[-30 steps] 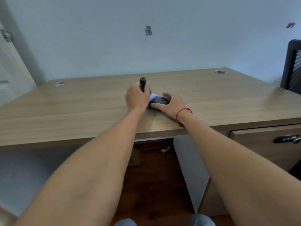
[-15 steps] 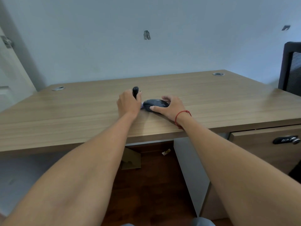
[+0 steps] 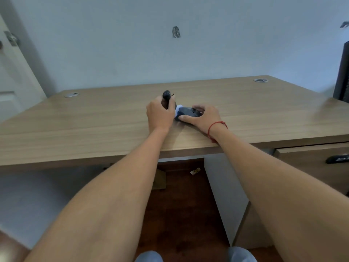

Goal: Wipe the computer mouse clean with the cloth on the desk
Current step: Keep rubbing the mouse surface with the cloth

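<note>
Under right hand: mouse; cloth alongside.

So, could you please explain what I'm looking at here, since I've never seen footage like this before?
There is no machine: a person wears a camera on the head, so the single picture looks forward and down along both bare arms. On the wooden desk lies a dark computer mouse, steadied by the right hand, which wears a red string at the wrist. The left hand is closed around a dark upright object that I cannot identify. A bit of pale cloth shows between hand and mouse; who holds it is hidden.
</note>
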`<state>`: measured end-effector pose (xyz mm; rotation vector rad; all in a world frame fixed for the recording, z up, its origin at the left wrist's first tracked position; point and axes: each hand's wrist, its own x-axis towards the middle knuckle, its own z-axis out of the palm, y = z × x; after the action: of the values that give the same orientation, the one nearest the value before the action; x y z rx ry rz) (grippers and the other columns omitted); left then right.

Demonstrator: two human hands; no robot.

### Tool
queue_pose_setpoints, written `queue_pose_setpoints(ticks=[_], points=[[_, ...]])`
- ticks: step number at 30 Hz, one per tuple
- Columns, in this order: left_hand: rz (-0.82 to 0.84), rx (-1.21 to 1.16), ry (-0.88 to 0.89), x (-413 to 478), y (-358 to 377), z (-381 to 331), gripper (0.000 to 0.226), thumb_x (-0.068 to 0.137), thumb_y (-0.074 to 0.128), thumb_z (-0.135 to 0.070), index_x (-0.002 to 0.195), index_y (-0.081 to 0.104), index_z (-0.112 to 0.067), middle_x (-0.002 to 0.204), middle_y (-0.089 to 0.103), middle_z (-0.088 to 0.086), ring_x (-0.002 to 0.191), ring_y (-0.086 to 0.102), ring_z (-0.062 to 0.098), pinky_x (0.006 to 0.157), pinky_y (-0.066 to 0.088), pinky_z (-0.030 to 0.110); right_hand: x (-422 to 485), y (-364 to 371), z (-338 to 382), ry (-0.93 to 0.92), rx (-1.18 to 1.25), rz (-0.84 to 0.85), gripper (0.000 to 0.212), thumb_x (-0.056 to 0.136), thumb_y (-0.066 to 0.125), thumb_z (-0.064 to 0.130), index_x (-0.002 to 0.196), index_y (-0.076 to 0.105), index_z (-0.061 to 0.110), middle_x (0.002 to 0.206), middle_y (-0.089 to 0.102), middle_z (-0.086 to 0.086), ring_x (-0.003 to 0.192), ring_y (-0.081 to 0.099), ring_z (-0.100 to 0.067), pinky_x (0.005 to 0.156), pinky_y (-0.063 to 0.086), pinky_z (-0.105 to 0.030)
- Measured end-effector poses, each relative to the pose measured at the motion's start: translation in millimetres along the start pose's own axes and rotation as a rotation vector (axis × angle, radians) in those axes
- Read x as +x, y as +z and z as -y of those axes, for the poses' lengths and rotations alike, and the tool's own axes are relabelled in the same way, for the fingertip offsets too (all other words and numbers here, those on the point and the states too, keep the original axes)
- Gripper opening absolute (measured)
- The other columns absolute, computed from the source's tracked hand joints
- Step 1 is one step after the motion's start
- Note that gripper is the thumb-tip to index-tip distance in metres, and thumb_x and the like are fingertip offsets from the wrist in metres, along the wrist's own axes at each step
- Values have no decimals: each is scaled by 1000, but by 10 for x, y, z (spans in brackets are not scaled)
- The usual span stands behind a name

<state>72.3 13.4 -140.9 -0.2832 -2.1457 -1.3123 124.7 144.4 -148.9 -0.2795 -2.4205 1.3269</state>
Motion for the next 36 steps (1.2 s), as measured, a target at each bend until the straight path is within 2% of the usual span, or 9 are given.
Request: queue_pose_setpoints(ticks=[4,8,10,13,17,23,28,33,36], points=[[34,139,-137,30,21,107,36,90,58,-33,84,64,2,89,70,19,89,64,35,69,43,33,-27,13,9,4,10,-14,59,82,69,47,130,62,13,129,64,-1,117,58,-17,92,42,-22],[-50,49,-191,55,12,91,38,91,58,-34,85,64,3,92,70,19,93,63,34,76,48,35,-3,2,19,32,33,-28,42,88,63,36,123,69,15,123,69,-1,101,59,-9,80,41,-15],[-84,-28,-189,52,-5,72,38,90,59,-34,82,65,2,87,71,18,88,64,32,72,46,32,14,15,1,26,31,-50,45,85,68,37,122,69,12,121,70,-2,104,62,-11,85,41,-17],[-39,-118,-130,20,5,30,40,87,61,-36,76,65,2,76,70,14,75,66,27,66,52,31,47,45,-6,40,5,-118,45,81,73,43,113,72,11,110,73,-4,94,62,-13,78,43,-21],[90,-54,-139,-14,17,31,36,85,65,-32,62,55,-6,57,55,0,56,52,15,45,35,14,64,46,29,114,-41,-220,45,79,73,46,107,69,11,104,70,-5,87,57,-16,74,43,-26],[36,-68,-194,46,52,76,36,86,62,-34,66,56,-4,72,64,12,76,62,28,62,38,26,30,52,40,93,-27,-171,53,75,77,49,110,68,10,109,70,-7,104,65,-22,83,51,-29],[29,-127,-196,8,23,9,31,83,64,-25,67,64,1,60,60,6,59,57,19,44,36,12,18,38,42,105,-4,-186,54,75,77,48,110,67,8,110,70,-8,104,65,-23,88,53,-33],[12,-133,-196,44,16,72,35,86,64,-31,73,65,1,70,65,9,71,62,23,62,43,25,-8,9,5,71,43,-104,52,74,79,45,112,68,10,101,67,-3,100,64,-18,87,51,-28],[32,-129,-132,3,12,27,33,87,63,-31,71,66,-2,63,63,3,63,61,17,56,44,20,0,-11,4,68,46,-139,51,76,77,45,112,68,9,107,69,-5,102,64,-19,86,50,-26]])
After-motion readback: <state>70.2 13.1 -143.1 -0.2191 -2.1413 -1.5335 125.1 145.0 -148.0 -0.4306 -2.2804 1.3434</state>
